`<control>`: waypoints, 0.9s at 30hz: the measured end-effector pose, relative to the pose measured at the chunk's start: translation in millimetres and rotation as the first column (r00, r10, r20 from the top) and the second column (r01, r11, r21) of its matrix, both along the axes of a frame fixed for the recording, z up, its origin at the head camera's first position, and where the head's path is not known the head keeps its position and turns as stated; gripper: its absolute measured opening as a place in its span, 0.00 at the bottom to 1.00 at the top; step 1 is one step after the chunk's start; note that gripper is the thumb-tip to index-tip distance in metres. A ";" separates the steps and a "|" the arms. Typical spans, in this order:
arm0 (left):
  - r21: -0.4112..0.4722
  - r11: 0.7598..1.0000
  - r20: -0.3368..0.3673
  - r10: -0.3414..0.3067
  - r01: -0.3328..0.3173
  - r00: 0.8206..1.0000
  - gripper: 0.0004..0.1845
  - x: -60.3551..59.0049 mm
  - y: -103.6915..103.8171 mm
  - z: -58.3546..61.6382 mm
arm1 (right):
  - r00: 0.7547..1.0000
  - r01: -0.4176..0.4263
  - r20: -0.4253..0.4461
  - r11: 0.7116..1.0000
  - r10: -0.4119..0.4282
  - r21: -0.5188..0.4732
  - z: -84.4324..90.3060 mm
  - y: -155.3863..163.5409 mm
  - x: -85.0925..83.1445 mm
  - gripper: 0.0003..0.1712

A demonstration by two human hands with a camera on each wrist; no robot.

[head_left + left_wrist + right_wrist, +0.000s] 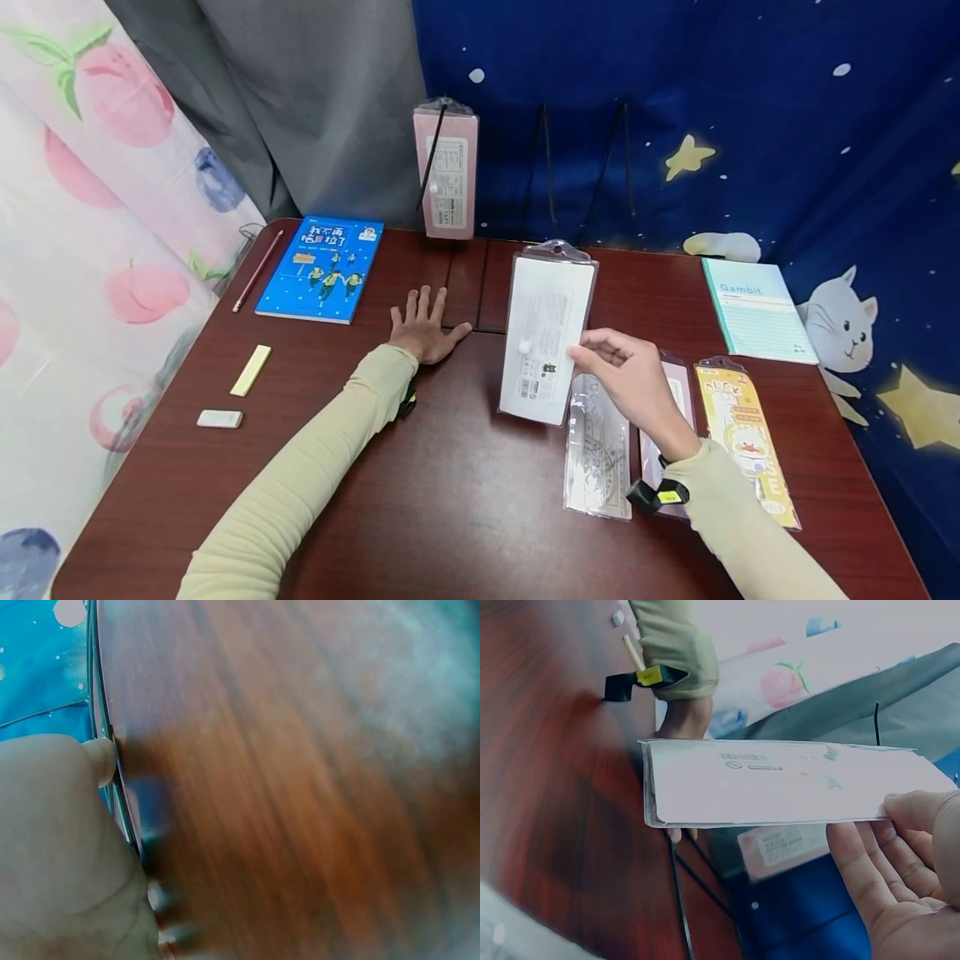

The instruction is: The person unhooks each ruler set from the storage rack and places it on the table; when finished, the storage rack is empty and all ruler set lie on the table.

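2 fingers and thumb of our right hand (637, 379) pinch the white packet (546, 337) at its 3 o'clock edge; it looks light, stiff, slippery. Left hand (423, 327) lies spread on the table (450, 500).

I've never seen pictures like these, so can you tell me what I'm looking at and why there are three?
A person wears three cameras: one on the head, one on each wrist. The head view shows a dark red table. The left hand lies flat on it, fingers spread. The right hand pinches a white packet, lifted off the table. On the table lie a blue book, a pencil, two erasers, a notebook and more packets. The wrist views show those hands close up.
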State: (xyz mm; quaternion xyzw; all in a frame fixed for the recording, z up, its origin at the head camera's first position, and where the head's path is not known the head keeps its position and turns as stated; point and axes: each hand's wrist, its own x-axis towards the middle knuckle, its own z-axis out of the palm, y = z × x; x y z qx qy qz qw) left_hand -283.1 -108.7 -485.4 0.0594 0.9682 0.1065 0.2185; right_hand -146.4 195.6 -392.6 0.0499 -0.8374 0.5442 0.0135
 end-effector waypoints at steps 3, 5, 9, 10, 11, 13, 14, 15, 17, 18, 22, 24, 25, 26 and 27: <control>0.002 1.000 0.001 0.001 -0.001 1.000 0.49 2.8 0.8 5.0 | 1.000 0.016 0.019 1.000 -0.016 0.026 -5.4 3.9 3.6 0.15; 0.002 1.000 0.001 0.001 -0.001 1.000 0.48 5.0 1.5 8.5 | 0.999 0.020 0.044 0.999 -0.021 0.026 -10.3 5.4 5.7 0.16; 0.021 1.000 -0.007 0.000 0.000 1.000 0.47 9.6 2.9 15.1 | 0.996 0.011 0.089 1.000 -0.011 -0.003 -22.4 5.6 12.1 0.16; 0.024 1.000 -0.008 0.000 0.001 1.000 0.47 9.8 3.1 15.4 | 0.995 0.009 0.100 1.000 -0.008 -0.008 -25.6 5.4 13.9 0.16; 0.026 1.000 -0.008 0.001 -0.001 1.000 0.47 9.9 3.2 15.6 | 0.994 0.006 0.107 1.000 -0.004 -0.016 -28.6 5.1 15.5 0.16; 0.024 1.000 -0.006 0.003 -0.003 1.000 0.47 8.9 3.1 14.1 | 0.993 0.001 0.118 1.000 0.002 -0.030 -33.8 4.1 18.3 0.15; 0.025 1.000 -0.005 0.005 -0.005 1.000 0.47 8.2 2.8 13.1 | 0.992 0.001 0.123 0.999 0.003 -0.033 -36.2 3.4 19.3 0.15; 0.023 1.000 -0.003 0.006 -0.006 1.000 0.47 7.0 2.4 11.4 | 0.992 -0.002 0.128 0.999 0.007 -0.037 -38.0 2.7 20.5 0.15; 0.017 1.000 0.000 0.006 -0.006 1.000 0.48 4.3 2.1 7.6 | 0.990 0.000 0.144 0.999 0.006 -0.035 -41.8 1.1 22.5 0.16; 0.015 1.000 0.002 0.004 -0.004 1.000 0.48 3.1 1.8 6.1 | 0.988 0.001 0.154 1.000 0.004 -0.030 -43.6 0.3 23.5 0.16; 0.005 1.000 0.014 -0.004 0.004 1.000 0.50 -0.4 1.6 1.8 | 0.982 -0.007 0.187 1.000 0.006 0.002 -50.9 -2.6 27.4 0.17; 0.006 1.000 0.016 -0.005 0.005 1.000 0.50 -1.0 1.5 1.4 | 0.980 -0.017 0.199 1.000 0.014 0.013 -54.4 -3.7 28.5 0.17; 0.008 1.000 0.016 -0.004 0.004 1.000 0.50 -1.0 1.4 1.5 | 0.978 -0.023 0.208 1.000 0.020 0.011 -55.6 -4.2 29.0 0.17; 0.010 1.000 0.015 -0.003 0.003 1.000 0.50 -0.8 1.3 1.7 | 0.975 -0.026 0.220 1.000 0.024 0.007 -56.9 -4.4 29.4 0.17; 0.012 1.000 0.016 -0.002 0.002 1.000 0.50 -0.5 1.2 2.0 | 0.972 -0.033 0.235 0.999 0.032 0.000 -58.4 -4.8 29.5 0.18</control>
